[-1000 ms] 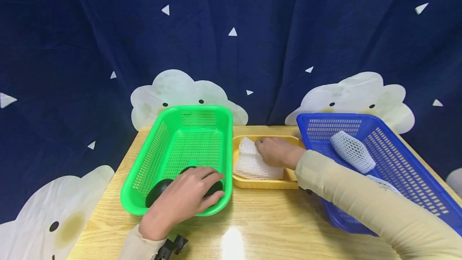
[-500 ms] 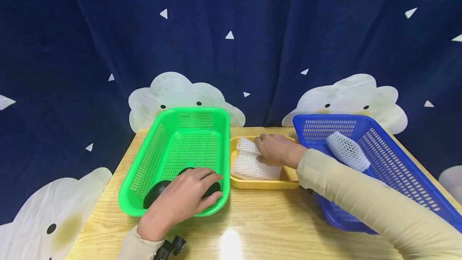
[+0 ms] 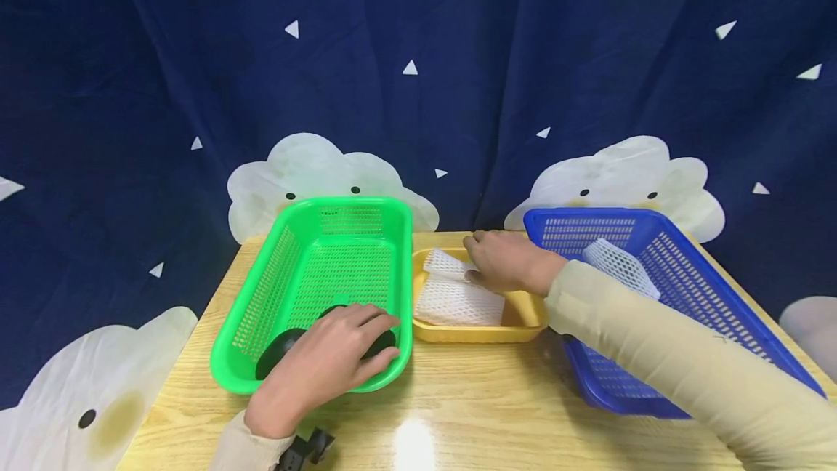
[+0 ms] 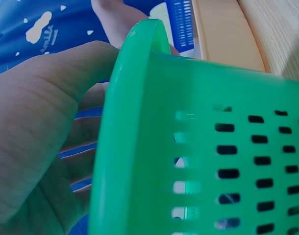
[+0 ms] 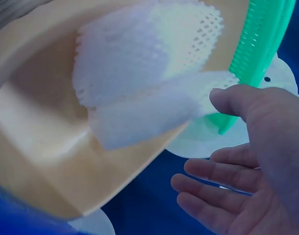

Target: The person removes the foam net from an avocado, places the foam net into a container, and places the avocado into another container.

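My left hand (image 3: 333, 355) lies over the near end of the green basket (image 3: 225, 344), its fingers loosely stretched over dark, smooth, rounded objects (image 3: 277, 353) that it mostly hides. The left wrist view shows that palm and thumb beside the basket's rim (image 4: 117, 132), with gaps between the fingers. Over the back right of the yellow tray (image 3: 451, 335) hovers my right hand (image 3: 503, 260). White foam net sleeves (image 3: 461, 300) lie flat and overlapping in this tray. In the right wrist view the thumb tip overlaps the end of one sleeve (image 5: 154, 110), while the other fingers stay apart from it.
On the right stands a blue basket (image 3: 588, 384) with a white net-covered item (image 3: 617, 266) inside, partly behind my right sleeve (image 3: 654, 340). All the containers stand on a light wooden table (image 3: 458, 398). A dark blue patterned curtain (image 3: 366, 93) hangs behind.
My right hand has shifted slightly back and right relative to the tray, uncovering more of the sleeves. The left hand keeps its place over the dark objects. The head view has turned slightly.
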Motion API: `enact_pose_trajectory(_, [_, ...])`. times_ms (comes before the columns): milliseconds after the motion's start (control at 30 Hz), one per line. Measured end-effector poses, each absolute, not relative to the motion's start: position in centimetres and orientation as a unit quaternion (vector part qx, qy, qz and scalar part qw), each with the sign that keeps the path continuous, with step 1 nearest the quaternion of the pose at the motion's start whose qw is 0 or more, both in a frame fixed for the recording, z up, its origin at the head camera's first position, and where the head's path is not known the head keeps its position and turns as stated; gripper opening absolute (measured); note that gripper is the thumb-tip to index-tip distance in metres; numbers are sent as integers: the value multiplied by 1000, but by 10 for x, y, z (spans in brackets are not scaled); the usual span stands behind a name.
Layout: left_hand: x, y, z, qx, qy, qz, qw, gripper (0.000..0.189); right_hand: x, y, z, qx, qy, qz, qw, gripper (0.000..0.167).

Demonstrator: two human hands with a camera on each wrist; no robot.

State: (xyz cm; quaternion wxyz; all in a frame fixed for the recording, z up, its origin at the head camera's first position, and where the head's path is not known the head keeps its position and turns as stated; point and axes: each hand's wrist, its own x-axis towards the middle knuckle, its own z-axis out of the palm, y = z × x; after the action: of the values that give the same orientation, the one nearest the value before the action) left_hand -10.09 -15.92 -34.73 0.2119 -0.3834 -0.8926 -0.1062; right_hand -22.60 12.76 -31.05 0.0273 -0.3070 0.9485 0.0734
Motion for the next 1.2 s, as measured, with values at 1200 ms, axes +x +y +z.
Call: enact_pose_trajectory(1200, [-101, -154, -351, -390, -885, -114, 228, 25, -212, 223, -262, -250, 962, 109, -14, 30])
